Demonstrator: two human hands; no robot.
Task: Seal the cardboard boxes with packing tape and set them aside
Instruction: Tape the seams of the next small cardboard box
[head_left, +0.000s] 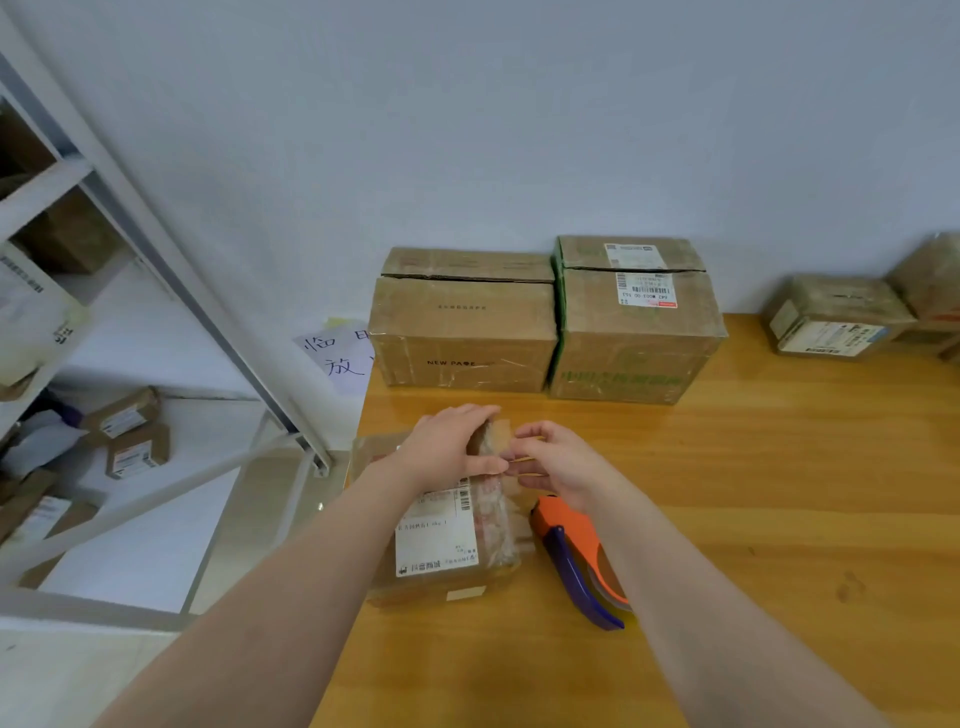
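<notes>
while the left hand (447, 441) curls over the far end of the small box (441, 551) by the table's (753, 493) left edge, the right hand (558, 460) pinches clear tape (501, 434) there; the tape dispenser (574, 558) lies just right of the box.

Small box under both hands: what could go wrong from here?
The small box sits at the left edge of the table; a push from the left hand gripping it could slide it off.
The tape the right hand seems to pinch looks crumpled, so it may seal badly.
The tape dispenser lies under the right forearm and could get knocked.
</notes>
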